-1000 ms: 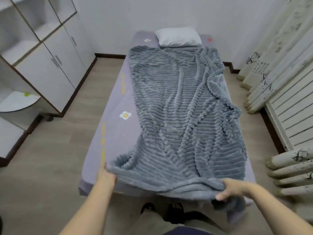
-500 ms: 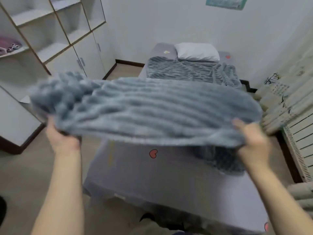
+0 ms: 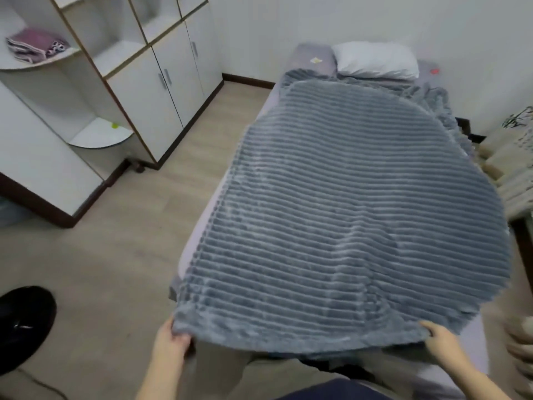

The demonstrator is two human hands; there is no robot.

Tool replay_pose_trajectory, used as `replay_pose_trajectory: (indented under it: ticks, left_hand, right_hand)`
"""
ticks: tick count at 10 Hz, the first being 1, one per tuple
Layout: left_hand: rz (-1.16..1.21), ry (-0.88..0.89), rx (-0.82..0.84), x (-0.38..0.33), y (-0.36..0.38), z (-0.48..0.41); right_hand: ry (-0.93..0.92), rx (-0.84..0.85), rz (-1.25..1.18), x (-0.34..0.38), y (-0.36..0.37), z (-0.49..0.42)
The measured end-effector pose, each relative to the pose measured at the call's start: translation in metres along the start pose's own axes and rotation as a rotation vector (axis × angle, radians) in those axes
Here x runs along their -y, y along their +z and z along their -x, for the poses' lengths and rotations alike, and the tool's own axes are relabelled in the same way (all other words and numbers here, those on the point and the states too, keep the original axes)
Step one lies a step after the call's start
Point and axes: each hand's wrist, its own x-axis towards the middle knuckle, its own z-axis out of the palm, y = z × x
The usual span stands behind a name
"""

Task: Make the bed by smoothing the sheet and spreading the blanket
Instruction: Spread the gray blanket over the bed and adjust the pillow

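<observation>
left hand (image 3: 170, 342) grips the near left corner of the blanket (image 3: 346, 226), fingers curled round it; right hand (image 3: 442, 340) pinches the near right edge, thumb on top. out beyond both hands the blanket puffs up in a dome, covering most of the sheet (image 3: 193, 241), which peeks out just past the left hand. pillow (image 3: 375, 63) sits way beyond, at the far end. cupboard (image 3: 173, 82) is well off to the left hand's side.
</observation>
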Motion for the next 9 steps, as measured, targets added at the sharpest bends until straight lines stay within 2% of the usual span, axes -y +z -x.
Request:
replay_pose_trajectory:
  ticks: [1, 2, 3, 4, 5, 6, 7, 8, 9]
  left_hand:
    - [0.349, 0.114, -0.206, -0.087, 0.009, -0.038]
    - [0.726, 0.092, -0.179, -0.197, -0.020, -0.064]
    - [0.884, 0.464, -0.191, -0.253, -0.069, -0.079]
    - [1.317, 0.466, -0.137, -0.261, -0.116, -0.082]
    - [1.416, 0.049, 0.023, -0.194, -0.115, -0.091]
    - [1.387, -0.213, -0.391, -0.118, -0.089, -0.094]
    - [1.281, -0.203, -0.409, -0.087, -0.092, -0.100]
    - [1.138, -0.218, -0.468, -0.073, -0.100, -0.116]
    - [1.043, -0.208, -0.400, -0.070, -0.092, -0.123]
  right_hand:
    - [-0.135, -0.239, -0.279, 0.051, -0.023, -0.009]
    - [-0.417, -0.597, -0.439, 0.127, -0.094, 0.009]
    - [-0.571, -0.872, -0.766, 0.161, -0.147, 0.027]
    - [-0.727, -0.883, -0.662, 0.170, -0.144, 0.035]
    - [-0.685, -0.632, -0.078, 0.158, -0.098, 0.023]
    - [-0.503, -0.285, 0.312, 0.119, -0.043, 0.004]
    - [-0.526, -0.323, 0.394, 0.091, -0.015, 0.001]
    - [-0.453, -0.430, 0.315, 0.082, -0.002, 0.006]
    - [-0.370, -0.328, 0.160, 0.096, 0.006, 0.012]
